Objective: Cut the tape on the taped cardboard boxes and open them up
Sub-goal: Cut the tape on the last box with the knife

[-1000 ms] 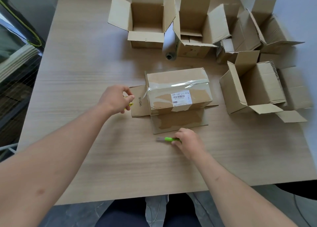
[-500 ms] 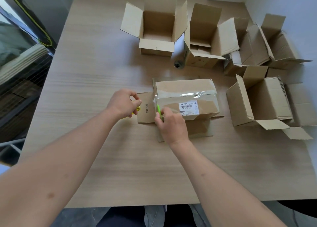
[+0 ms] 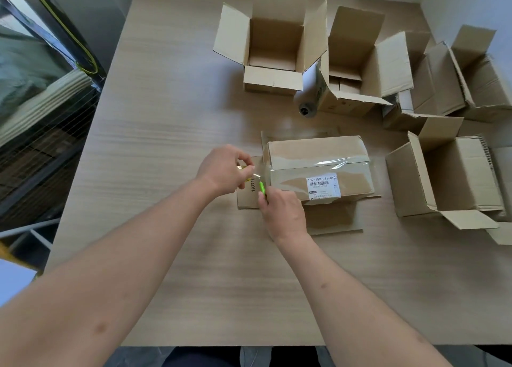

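Note:
A taped cardboard box [image 3: 318, 167] lies upside down at the table's middle, its lower flaps spread flat, clear tape and a white barcode label on its front. My right hand [image 3: 282, 214] grips a green cutter [image 3: 261, 187] at the box's left end, blade pointing up toward the tape. My left hand [image 3: 224, 171] sits just left of the box above the left flap and pinches a small yellowish piece [image 3: 245, 169], which is too small to identify.
Several opened cardboard boxes stand along the back [image 3: 273, 47] and right side [image 3: 448, 178] of the wooden table [image 3: 166, 144]. A dark roll-like object [image 3: 306, 110] lies between the back boxes. A window frame and railing run along the left.
My right hand lifted the green cutter from the table in front of the box and brought it to the box's left end. My left hand stayed beside the left flap.

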{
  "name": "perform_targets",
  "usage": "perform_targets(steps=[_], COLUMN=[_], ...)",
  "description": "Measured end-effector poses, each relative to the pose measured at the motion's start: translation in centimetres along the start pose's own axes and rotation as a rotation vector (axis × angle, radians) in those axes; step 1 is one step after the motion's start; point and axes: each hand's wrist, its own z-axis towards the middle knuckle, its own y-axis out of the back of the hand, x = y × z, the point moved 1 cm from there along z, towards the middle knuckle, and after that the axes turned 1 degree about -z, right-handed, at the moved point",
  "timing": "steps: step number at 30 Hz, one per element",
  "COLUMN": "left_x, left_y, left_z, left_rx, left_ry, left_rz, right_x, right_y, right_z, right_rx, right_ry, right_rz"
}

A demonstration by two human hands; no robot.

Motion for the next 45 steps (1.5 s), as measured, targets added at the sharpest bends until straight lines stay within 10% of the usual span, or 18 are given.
perform_targets(steps=[22, 31, 45], left_x=[3.3, 3.0, 2.8], left_y=[1.8, 2.2, 1.6], left_z=[-0.5, 0.3, 2.1], left_rx=[-0.084, -0.097, -0.057], left_ry=[-0.023, -0.015, -0.001], left_rz=[-0.188, -0.201, -0.233], right_x=[1.2, 1.7, 1.2], right_y=[-3.0, 2.9, 2.9], right_z=[-2.4, 2.7, 7.0], right_rx=[0.287, -0.344, 0.023], right_ry=[0.130, 0.040, -0.312], right_rz=[-0.160, 0.199, -0.025])
